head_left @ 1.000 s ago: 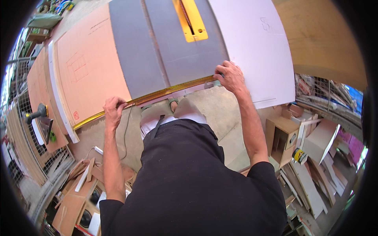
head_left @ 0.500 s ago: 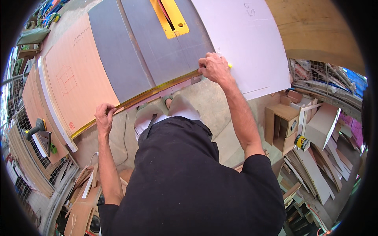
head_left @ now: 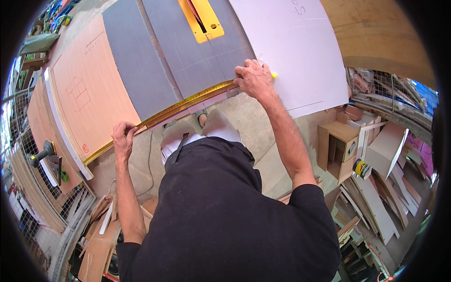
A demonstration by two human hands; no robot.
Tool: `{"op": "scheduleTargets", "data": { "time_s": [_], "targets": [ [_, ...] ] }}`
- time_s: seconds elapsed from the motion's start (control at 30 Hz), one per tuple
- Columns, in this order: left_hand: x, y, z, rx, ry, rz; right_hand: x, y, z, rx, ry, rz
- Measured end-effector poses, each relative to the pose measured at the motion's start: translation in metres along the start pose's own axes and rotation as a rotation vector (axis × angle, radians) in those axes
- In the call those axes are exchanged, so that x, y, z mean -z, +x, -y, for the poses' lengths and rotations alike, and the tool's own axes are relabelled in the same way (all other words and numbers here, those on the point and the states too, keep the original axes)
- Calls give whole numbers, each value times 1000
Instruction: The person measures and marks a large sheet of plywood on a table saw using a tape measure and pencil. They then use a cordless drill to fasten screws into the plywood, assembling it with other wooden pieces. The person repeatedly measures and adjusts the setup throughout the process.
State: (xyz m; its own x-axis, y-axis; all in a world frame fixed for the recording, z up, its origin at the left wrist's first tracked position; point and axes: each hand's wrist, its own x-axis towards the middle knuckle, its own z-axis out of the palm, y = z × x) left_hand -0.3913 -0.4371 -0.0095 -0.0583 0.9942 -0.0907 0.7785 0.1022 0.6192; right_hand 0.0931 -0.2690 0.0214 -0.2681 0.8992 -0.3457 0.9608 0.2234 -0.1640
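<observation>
A yellow tape measure (head_left: 176, 107) stretches along the near edge of the grey table saw top (head_left: 136, 61) and on over the edge of the pale wooden board (head_left: 84, 94) at left. My left hand (head_left: 124, 139) pinches the tape near the corner where board and saw top meet. Farther right, my right hand (head_left: 256, 80) is closed over the tape at the saw top's right corner, fingers curled down. Its palm side is hidden. A small bright yellow piece (head_left: 274, 75) shows just beyond that hand; I cannot tell what it belongs to.
A saw blade (head_left: 193, 11) rises through a yellow insert (head_left: 205, 28). A white panel (head_left: 296, 61) adjoins at right. A cordless power tool (head_left: 43, 153) lies at far left. A small wooden cabinet (head_left: 336, 145), a tin (head_left: 361, 169) and board offcuts (head_left: 371, 211) stand at right.
My right hand has shifted slightly up and left along the tape. My left hand has moved only a little, still pinching it. The view has shifted slightly.
</observation>
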Motion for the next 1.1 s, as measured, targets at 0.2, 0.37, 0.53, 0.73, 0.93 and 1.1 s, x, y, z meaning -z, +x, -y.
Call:
{"op": "scheduleTargets", "data": {
  "time_s": [0.2, 0.37, 0.53, 0.73, 0.93, 1.1],
  "targets": [
    [0, 1, 0, 3, -16, -3, -9, -5, 6, -5, -19, -57],
    [0, 1, 1, -8, -11, 3, -8, 0, 5, 0, -40, -26],
    [-1, 0, 2, 27, -55, 4, -6, 1, 7, 12, -82, -9],
    [-1, -1, 4, 1, -25, 5, -8, -2, 9, 16, -90, -29],
    [-1, -1, 5, 14, -29, 6, -3, -3, 10, 6, -61, -12],
    [0, -2, 3, 48, -31, 25, -2, -4, 14, 7, -59, -52]
  ]
}}
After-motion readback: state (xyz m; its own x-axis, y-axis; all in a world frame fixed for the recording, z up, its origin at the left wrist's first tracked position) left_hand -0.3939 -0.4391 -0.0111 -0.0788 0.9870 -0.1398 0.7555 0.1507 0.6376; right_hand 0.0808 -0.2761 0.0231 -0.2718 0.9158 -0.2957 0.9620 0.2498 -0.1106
